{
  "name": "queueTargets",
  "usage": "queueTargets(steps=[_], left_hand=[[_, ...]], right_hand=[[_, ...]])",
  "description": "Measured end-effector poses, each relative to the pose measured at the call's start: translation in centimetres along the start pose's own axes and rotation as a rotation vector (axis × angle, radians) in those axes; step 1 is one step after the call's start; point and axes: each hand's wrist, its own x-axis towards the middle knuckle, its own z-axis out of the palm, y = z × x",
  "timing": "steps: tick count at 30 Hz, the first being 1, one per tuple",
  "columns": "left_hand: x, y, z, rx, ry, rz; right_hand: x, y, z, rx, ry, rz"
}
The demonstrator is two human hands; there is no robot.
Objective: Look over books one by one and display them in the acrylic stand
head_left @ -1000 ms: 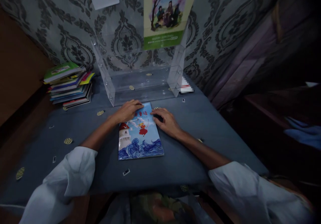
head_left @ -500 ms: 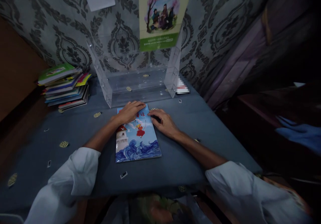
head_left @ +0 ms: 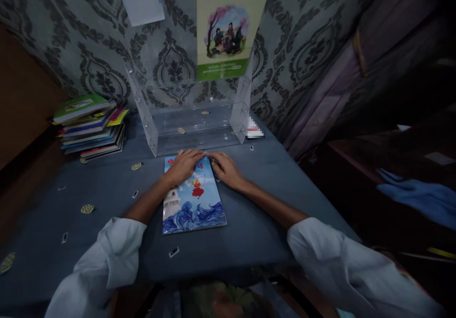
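A blue picture book [head_left: 199,199] lies flat on the cloth-covered table. Its cover shows waves, a white tower and a small figure in red. My left hand [head_left: 185,165] rests palm down across the upper part of the cover, fingers stretched toward the top right corner. Beside that corner is my right hand [head_left: 228,170], its fingers bent and its thumb apart from them along the book's right edge. The fingertips of both hands come close together at the top edge; whether they touch I cannot tell. Part of the red title is hidden under my left hand.
Behind the book stands a clear plastic rack [head_left: 199,140], with a green-and-cream book [head_left: 228,38] upright on its top. A pile of books [head_left: 90,130] is at the left. A white card [head_left: 144,7] shows above the rack. To the right hangs a curtain [head_left: 331,80], near blue cloth [head_left: 420,197].
My right hand has moved up and slightly left, its fingers reaching the book's top right corner. My left hand stays on the cover. The view has tilted up a little.
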Motion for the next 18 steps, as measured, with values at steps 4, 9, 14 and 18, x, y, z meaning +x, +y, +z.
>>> queueTargets(steps=[4, 9, 14, 18], left_hand=[[0.0, -0.1, 0.1, -0.018, 0.004, -0.013], [0.0, -0.2, 0.3, -0.014, 0.009, -0.009], [-0.2, 0.1, 0.1, 0.0, 0.023, 0.047], [-0.6, 0.6, 0.1, -0.004, 0.039, 0.107]], right_hand=[[1.2, 0.9, 0.2, -0.051, -0.025, 0.002], [1.5, 1.7, 0.3, -0.094, -0.053, 0.021], [1.6, 1.7, 0.4, -0.078, -0.041, 0.018], [1.6, 1.8, 0.4, -0.068, -0.039, 0.012]])
